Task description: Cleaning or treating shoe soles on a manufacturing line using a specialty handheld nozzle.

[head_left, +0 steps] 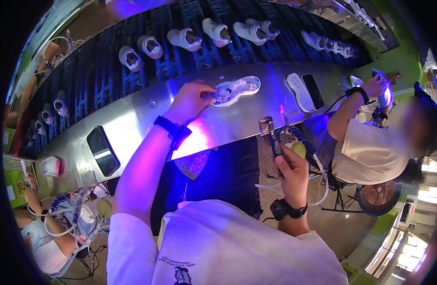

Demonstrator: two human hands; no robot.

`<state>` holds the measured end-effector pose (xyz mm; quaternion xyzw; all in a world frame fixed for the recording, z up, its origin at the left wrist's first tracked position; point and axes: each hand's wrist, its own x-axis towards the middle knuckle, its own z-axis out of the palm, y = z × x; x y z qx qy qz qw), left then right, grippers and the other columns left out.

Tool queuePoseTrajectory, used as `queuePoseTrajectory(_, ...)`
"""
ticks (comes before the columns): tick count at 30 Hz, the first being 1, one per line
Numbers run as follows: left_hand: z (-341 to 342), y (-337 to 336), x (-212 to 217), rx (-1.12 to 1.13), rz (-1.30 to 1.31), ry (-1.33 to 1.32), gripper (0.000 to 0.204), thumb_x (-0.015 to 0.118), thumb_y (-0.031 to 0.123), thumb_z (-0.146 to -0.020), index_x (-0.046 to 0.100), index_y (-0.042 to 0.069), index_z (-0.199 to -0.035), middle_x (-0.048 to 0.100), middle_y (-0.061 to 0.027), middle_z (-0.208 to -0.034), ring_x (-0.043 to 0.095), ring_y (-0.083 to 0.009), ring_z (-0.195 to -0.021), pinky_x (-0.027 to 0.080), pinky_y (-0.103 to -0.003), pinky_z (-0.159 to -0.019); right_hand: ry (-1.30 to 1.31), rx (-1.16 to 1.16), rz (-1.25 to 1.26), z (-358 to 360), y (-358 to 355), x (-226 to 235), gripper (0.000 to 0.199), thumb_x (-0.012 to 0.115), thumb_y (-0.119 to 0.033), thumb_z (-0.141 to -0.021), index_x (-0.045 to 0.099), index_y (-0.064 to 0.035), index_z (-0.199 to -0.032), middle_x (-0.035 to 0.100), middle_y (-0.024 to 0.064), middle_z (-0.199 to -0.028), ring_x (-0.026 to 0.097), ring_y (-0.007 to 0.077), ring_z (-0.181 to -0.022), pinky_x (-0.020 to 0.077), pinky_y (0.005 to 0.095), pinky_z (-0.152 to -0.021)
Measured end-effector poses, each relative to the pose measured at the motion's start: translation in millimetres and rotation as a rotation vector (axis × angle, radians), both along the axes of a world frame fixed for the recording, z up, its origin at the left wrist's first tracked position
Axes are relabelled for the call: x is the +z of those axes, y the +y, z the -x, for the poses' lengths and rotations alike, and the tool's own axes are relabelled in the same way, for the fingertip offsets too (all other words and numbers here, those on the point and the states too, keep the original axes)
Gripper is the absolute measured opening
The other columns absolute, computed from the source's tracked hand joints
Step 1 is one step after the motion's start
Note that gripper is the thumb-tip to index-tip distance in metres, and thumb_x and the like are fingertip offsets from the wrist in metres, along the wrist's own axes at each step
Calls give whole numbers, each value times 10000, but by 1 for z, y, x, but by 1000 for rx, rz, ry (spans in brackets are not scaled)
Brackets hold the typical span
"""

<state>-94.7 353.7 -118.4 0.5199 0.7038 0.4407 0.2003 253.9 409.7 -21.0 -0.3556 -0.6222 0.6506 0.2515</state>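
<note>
My left hand reaches over the metal worktable and pinches the left end of a white shoe sole. The sole lies on the table, hollow side up, with a crumpled greyish patch inside that I cannot make out. My right hand is closed around the dark handle of a brush, held off the table's front edge with pale bristles at the top. Each wrist wears a dark band.
Beyond the metal table, several white shoes stand on a dark roller conveyor. To the right lie another white sole and a black phone; a dark tablet-like slab is at left. Co-workers sit on both sides.
</note>
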Motion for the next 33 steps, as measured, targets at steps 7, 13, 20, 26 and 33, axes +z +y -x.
queuePoseTrajectory(7, -43, -48, 40, 421, -221, -426, 221, 748, 143, -927, 752, 9, -1102, 749, -80, -940, 703, -136, -852, 548, -273, -739, -17, 37, 20, 7, 0, 7, 411, 572, -102, -1042, 559, 42, -1427, 719, 92, -965, 497, 50, -595, 374, 200, -515)
queuePoseTrajectory(13, -120, -92, 92, 310, -258, -859, 154, 698, 79, -980, 739, -3, -1104, 736, -44, -958, 668, -97, -904, 535, -242, -804, 47, 174, 82, 23, -10, 9, 509, 584, -277, -1068, 525, 69, -1437, 706, 126, -954, 465, 59, -542, 323, 205, -492)
queuePoseTrajectory(20, -147, -104, 121, 240, -337, -1163, 196, 753, 99, -956, 731, -28, -1103, 744, -34, -970, 676, -81, -890, 545, -221, -793, -16, 312, -28, 32, -27, 27, 421, 543, -171, -1079, 542, 44, -1440, 708, 110, -977, 489, 51, -568, 378, 197, -513)
queuePoseTrajectory(26, -150, -111, 124, 264, -307, -1178, 228, 772, 110, -940, 743, -38, -1110, 757, -70, -956, 697, -102, -853, 570, -231, -777, -19, 304, -71, 34, -37, 32, 470, 574, -232, -1068, 540, 62, -1433, 703, 102, -950, 490, 47, -569, 353, 197, -499)
queuePoseTrajectory(33, -149, -113, 120, 261, -286, -1129, 204, 753, 110, -947, 743, -41, -1083, 754, -92, -931, 711, -141, -851, 571, -268, -779, 1, 246, -81, 31, -38, 29, 440, 607, -24, -1008, 553, 30, -1441, 720, 88, -985, 498, 45, -600, 412, 201, -545)
